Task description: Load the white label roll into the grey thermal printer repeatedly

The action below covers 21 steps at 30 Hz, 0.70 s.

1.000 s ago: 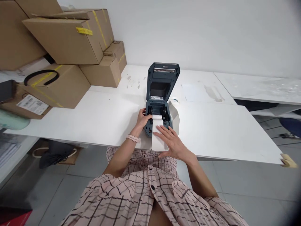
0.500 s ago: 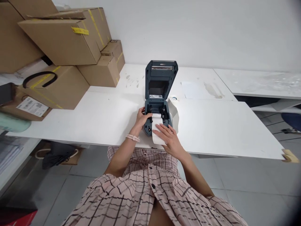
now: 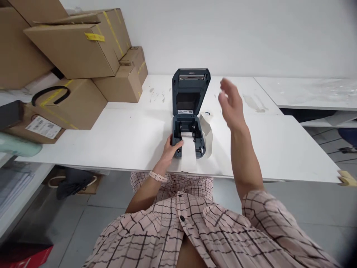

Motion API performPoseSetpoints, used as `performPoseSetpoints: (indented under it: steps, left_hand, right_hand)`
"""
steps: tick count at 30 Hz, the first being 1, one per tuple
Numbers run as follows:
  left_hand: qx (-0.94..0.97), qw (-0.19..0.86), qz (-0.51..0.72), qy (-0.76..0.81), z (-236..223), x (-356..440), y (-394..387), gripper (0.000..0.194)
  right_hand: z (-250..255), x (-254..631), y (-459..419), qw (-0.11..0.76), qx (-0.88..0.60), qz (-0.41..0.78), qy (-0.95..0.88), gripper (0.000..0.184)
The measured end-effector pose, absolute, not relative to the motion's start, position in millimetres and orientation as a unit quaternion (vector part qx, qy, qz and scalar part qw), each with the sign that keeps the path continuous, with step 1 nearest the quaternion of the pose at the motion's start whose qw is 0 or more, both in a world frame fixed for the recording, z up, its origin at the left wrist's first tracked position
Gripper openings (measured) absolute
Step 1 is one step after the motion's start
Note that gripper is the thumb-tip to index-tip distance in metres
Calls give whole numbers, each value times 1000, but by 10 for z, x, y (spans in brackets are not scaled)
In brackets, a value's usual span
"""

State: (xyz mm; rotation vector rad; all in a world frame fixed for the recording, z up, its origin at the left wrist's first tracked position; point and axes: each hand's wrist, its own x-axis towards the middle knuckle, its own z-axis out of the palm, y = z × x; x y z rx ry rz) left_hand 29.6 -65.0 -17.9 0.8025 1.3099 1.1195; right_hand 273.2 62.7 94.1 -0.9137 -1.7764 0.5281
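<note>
A dark label printer [image 3: 176, 128] stands on the white table with its lid [image 3: 189, 91] swung up and back. From inside it a strip of white label paper [image 3: 189, 154] runs out over the front toward the table edge. My left hand [image 3: 169, 150] grips the printer's left side, fingers around the outer wall and thumb at the paper's left edge. Raised in the air to the right of the lid is my right hand [image 3: 232, 106], empty, its slightly blurred fingers apart and a little curled. A loose piece of backing paper [image 3: 206, 136] lies against the printer's right side.
Cardboard boxes [image 3: 75, 52] are stacked at the left, with a black band [image 3: 51, 93] on one of them. A pale green rolled item [image 3: 21, 144] rests at the left table edge. The white table [image 3: 264, 149] extends right toward a lower shelf [image 3: 320, 121].
My right hand has left the label paper and moved up and to the right. More of the paper strip now shows. The left hand stays at the printer's side.
</note>
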Motion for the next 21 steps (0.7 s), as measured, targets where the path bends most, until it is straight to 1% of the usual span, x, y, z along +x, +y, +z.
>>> performPoseSetpoints:
  steps: [1,3,5,6,8,11,14,16,19,21]
  left_hand:
    - [350,580,475,562,-178,304,-733,89]
    - [361,580,475,555,-192,312,-863,93]
    - [367,587,484,536,-229,300,-939,88]
    - [367,590,493,524,-254,287,-960,84]
    - [363,594,510,504,-312,247,-975,72]
    - [349,608,529,479,-373,179,-966,61]
    - [322,615,535,481,-352,136,-948,64]
    - [316,596,534,510,-287,140,-932,66]
    - [340,549,543,537,-159,205,-894,68]
    - [360,531,547,538,-86,272,-871,76]
  right_hand:
    - [991,2641,951,528,-384,234,-720,68]
    - [1038,2436,1504,508,-393,295,-708,76]
    - [1039,2268,1799,477,-396,363,-695,85]
    - [1028,2217,1821,472,-393,376,-693,87]
    - [984,2189,1614,486,-382,352,-703,87]
    - [854,2272,869,509,-373,268,-727,78]
    - [636,2338,37,509,-402,228,-726,66]
    - [454,2317,-363,495,-418,200,-735,57]
    - [187,2214,-654,453,-451,161,-752,44]
    - [51,2139,-707,441,-473,149,-748,42]
